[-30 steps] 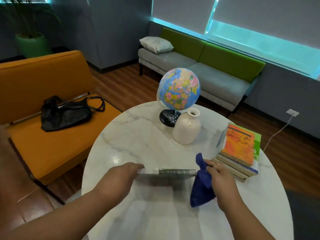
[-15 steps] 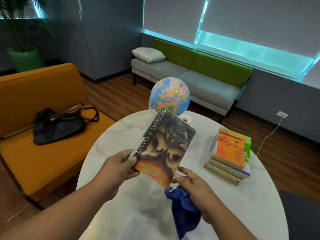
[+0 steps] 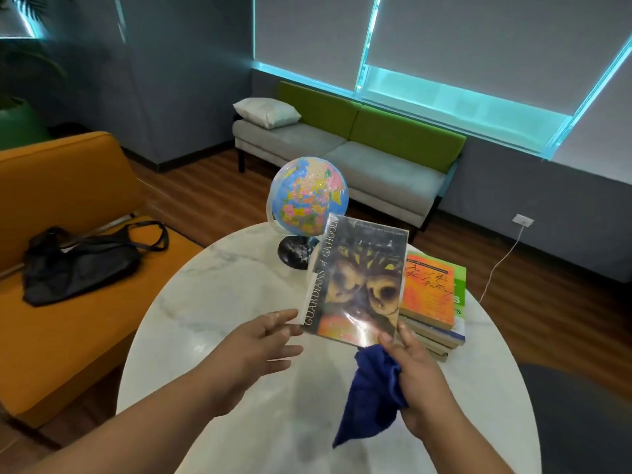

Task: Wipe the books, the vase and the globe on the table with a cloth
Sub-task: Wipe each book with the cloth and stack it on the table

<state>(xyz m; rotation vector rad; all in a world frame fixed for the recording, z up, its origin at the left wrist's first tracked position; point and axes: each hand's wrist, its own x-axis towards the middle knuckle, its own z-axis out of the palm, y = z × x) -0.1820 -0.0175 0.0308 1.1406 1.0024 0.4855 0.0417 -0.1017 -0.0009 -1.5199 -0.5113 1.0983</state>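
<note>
A dark paperback book (image 3: 359, 282) is held up, cover towards me, above the white marble table (image 3: 212, 302). My right hand (image 3: 417, 374) pinches its lower right corner and also clutches a blue cloth (image 3: 369, 395) that hangs below. My left hand (image 3: 253, 347) has its fingers spread, and only the fingertips reach the book's lower left corner. The globe (image 3: 307, 193) stands behind the book on a black base. The book hides almost all of the vase. A stack of books (image 3: 431, 295) with an orange cover on top lies at the right.
An orange sofa (image 3: 68, 330) with a black bag (image 3: 75, 265) on it stands left of the table. A grey and green bench (image 3: 342, 155) with a pillow runs along the far wall. A white cable (image 3: 499, 265) leads to a wall socket on the right.
The book has swung from lying flat to upright and shifted right, towards the stack. My left hand has opened and let go of it, while my right hand now holds its corner.
</note>
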